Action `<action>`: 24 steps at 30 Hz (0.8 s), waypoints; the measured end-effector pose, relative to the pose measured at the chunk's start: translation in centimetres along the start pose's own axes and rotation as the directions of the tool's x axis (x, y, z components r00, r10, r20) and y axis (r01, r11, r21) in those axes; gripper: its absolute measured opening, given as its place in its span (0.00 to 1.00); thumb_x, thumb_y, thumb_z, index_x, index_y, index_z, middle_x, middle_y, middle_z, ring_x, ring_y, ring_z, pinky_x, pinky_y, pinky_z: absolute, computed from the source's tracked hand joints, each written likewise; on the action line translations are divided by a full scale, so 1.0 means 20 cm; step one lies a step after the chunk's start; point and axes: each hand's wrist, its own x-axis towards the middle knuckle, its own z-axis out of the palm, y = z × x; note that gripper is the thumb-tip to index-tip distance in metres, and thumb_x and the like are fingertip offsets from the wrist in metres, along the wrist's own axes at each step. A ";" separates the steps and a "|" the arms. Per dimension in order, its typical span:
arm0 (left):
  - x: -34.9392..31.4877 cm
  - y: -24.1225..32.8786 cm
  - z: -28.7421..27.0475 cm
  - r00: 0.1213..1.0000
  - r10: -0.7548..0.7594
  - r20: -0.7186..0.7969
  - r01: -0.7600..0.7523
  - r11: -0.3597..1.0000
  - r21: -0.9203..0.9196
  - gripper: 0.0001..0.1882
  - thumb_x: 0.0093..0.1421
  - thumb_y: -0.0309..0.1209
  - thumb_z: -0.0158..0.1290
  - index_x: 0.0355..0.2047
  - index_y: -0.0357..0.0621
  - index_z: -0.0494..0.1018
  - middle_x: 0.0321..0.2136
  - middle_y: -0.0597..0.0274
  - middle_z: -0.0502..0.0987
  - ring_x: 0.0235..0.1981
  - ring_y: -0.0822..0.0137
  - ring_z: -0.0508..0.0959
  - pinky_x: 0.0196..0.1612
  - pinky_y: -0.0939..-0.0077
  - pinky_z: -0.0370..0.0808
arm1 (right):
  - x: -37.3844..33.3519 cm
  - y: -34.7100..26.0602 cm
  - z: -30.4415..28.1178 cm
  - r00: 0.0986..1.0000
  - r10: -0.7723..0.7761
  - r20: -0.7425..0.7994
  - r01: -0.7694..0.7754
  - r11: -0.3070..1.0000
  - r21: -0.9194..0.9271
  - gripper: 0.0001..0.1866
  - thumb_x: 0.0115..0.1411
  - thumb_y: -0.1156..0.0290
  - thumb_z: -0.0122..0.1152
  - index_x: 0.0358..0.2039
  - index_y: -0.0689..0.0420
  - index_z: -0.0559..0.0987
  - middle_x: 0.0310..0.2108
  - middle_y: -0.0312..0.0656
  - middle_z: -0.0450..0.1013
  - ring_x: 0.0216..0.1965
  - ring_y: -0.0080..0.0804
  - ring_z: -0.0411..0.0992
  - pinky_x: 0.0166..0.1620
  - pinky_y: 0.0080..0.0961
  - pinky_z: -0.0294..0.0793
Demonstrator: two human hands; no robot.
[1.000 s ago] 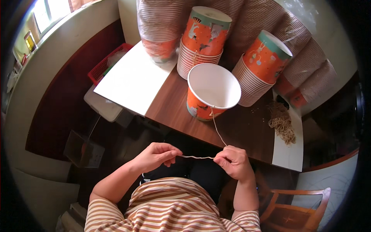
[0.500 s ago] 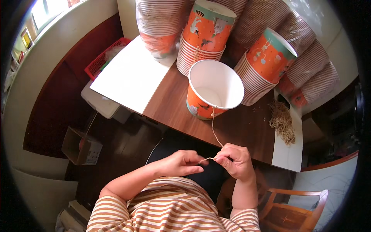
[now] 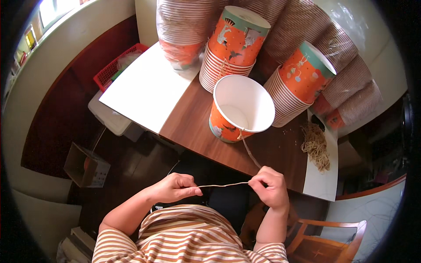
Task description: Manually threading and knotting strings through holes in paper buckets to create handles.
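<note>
An orange paper bucket (image 3: 228,125) with a white inside stands upright near the table's front edge. From a knot at its front rim, a thin beige cord (image 3: 224,186) runs down to my hands. My right hand (image 3: 270,186) pinches the cord below and to the right of the bucket. My left hand (image 3: 176,187) grips the cord further along, out in front of my body. Between the two hands the cord is stretched almost straight. Both hands are off the table, apart from the bucket.
Nested stacks of orange buckets (image 3: 239,37) fill the table's back, many wrapped in plastic. A tangle of beige cords (image 3: 315,147) lies on the table's right. To the left are a red basket (image 3: 103,79) and a cardboard box (image 3: 87,166). A wooden chair (image 3: 324,245) stands at lower right.
My left hand has moved left, away from the right hand, and now holds the cord. The cord between them has gone from short and slack to long and taut. The view has shifted slightly.
</note>
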 end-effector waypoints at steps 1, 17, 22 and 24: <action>0.01 0.02 -0.01 0.999 -0.016 0.028 0.016 1.000 0.003 0.12 0.61 0.36 0.53 0.33 0.41 0.79 0.22 0.61 0.75 0.26 0.69 0.73 0.31 0.76 0.70 | 0.02 -0.02 0.01 0.997 -0.062 0.040 0.069 0.980 -0.188 0.07 0.43 0.74 0.68 0.22 0.60 0.77 0.23 0.40 0.71 0.28 0.36 0.69 0.33 0.27 0.67; 0.13 0.15 -0.04 0.921 -0.328 0.210 0.378 0.885 -0.274 0.21 0.61 0.43 0.52 0.18 0.40 0.74 0.13 0.77 0.60 0.17 0.82 0.56 0.19 0.81 0.54 | 0.09 -0.18 0.33 0.954 0.010 0.300 -0.116 0.934 0.339 0.19 0.53 0.76 0.63 0.46 0.61 0.73 0.37 0.44 0.71 0.31 0.28 0.71 0.32 0.21 0.72; 0.13 0.13 -0.03 0.918 -0.354 0.179 0.394 0.869 -0.301 0.23 0.60 0.46 0.53 0.15 0.42 0.72 0.12 0.76 0.60 0.17 0.81 0.57 0.19 0.82 0.54 | 0.10 -0.19 0.33 0.937 0.080 0.340 -0.184 0.941 0.285 0.18 0.53 0.77 0.63 0.45 0.60 0.74 0.32 0.41 0.72 0.27 0.23 0.70 0.29 0.20 0.70; 0.14 0.15 -0.04 0.914 -0.363 0.183 0.403 0.864 -0.303 0.22 0.60 0.45 0.53 0.18 0.41 0.74 0.12 0.76 0.61 0.17 0.81 0.58 0.19 0.82 0.54 | 0.09 -0.19 0.34 0.956 0.116 0.269 -0.202 0.927 0.317 0.13 0.52 0.77 0.63 0.40 0.60 0.77 0.28 0.40 0.73 0.25 0.24 0.70 0.29 0.19 0.70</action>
